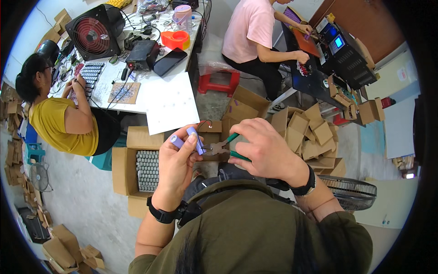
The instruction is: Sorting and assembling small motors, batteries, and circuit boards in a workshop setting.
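Pliers [222, 147] half hidden in right hand [267, 153]; purple cells [188, 139] in left hand [175, 166]

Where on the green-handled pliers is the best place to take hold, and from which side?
Grip the pliers by the two green handles, coming from the person's right, as the right hand does. The handles trail rightward, while the metal nose points left at the purple cells in the left hand, so that end is occupied.

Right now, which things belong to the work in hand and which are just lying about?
In hand:
left hand, holding purple cylindrical cells
right hand, holding green-handled pliers at the cells
open box of grey cells

Lying about:
pile of empty cardboard boxes
red-bladed fan
orange tape dispenser
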Tool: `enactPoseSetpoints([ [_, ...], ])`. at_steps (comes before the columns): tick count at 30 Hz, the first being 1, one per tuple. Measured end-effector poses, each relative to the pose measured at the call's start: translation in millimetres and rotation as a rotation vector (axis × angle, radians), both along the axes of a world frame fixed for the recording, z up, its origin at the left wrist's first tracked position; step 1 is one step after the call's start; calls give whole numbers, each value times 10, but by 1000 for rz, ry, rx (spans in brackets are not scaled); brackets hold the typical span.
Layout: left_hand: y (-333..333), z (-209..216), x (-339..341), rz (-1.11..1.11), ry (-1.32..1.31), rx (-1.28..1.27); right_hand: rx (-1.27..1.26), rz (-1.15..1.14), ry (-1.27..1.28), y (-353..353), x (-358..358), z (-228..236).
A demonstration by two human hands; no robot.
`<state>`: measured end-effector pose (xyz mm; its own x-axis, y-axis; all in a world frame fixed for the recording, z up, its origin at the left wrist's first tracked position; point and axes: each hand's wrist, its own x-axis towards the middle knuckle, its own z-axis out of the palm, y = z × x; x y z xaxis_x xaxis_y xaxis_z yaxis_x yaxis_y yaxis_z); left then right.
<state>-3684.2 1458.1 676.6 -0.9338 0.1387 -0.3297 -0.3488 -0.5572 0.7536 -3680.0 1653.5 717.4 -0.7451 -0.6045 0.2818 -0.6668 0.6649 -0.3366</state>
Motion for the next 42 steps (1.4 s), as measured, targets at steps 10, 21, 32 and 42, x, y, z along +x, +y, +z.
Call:
enactPoseSetpoints([
  [10, -21, -81, -3, -36, -113, 222, 83, 16, 261, 32, -53, -88],
  [21, -85, -83, 88, -221, 195, -64, -236, -55, -46, 26, -92, -135],
  [32, 85, 0, 65, -32, 277, -433, -63, -185, 352, 5, -112, -209],
  [42, -59, -496, -10, -28, -70, -13, 154, -606, -215, 920, -138, -1339],
])
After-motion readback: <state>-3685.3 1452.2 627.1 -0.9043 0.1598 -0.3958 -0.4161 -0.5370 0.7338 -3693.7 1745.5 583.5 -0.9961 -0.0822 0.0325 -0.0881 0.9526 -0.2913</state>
